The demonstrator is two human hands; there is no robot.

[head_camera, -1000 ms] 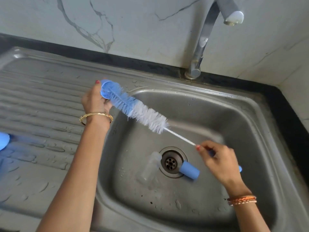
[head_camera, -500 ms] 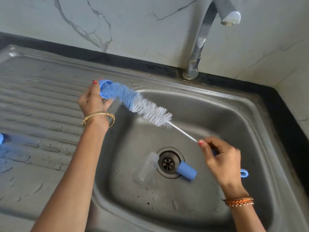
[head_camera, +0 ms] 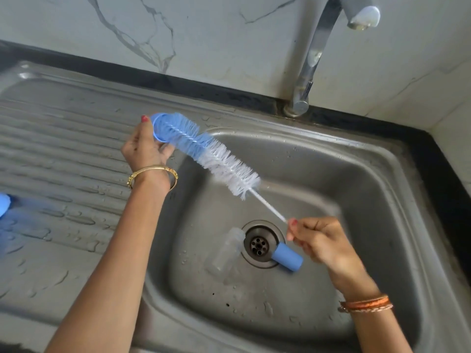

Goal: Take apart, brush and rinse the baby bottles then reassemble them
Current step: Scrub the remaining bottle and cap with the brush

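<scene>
Steel sink (head_camera: 382,174) fills most of what we see, its ribbed drainboard (head_camera: 63,149) wet on the left and the tap (head_camera: 309,59) rising at the far edge. Our two forearms reach in from the near side. Next comes the brush (head_camera: 219,161), held above the basin: its long axis runs on a diagonal from far left down to near right, with the blue bristle end pointing far left and the thin white wire stem pointing near right. Our left hand (head_camera: 145,149) grasps a blue ring (head_camera: 159,128) over the drainboard's edge, fingers curled round its rim, and the brush tip sits inside that ring. Our right hand (head_camera: 318,243) pinches the stem at its lower end, above the drain (head_camera: 258,244).

On the basin floor a clear bottle (head_camera: 225,252) lies on its side just left of the drain, its neck towards the drain. A blue cap (head_camera: 286,257) lies on its side just right of the drain. A blue piece (head_camera: 3,203) shows at the left edge of the drainboard, cut off.
</scene>
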